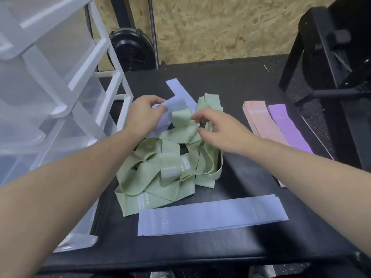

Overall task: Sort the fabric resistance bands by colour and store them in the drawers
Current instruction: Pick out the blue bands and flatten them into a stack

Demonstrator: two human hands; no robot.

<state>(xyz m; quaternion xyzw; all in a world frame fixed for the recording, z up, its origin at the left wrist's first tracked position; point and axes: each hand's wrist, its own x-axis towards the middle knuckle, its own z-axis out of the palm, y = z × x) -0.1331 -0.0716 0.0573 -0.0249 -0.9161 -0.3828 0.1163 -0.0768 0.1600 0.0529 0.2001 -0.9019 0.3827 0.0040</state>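
A tangled heap of several green bands (166, 169) lies in the middle of the black bench (241, 177). My left hand (143, 115) grips a pale blue band (176, 97) that runs away toward the far side of the heap. My right hand (218, 130) pinches a green band (181, 119) at the top of the heap. A flat stack of blue bands (212, 216) lies near the front edge. A pink stack (263, 123) and a purple band (289, 127) lie side by side at the right.
A translucent plastic drawer unit with a white frame (60, 91) stands at the left, with drawers pulled out. Black gym equipment (337, 57) stands at the right. A black round weight (130, 51) leans on the chipboard wall behind.
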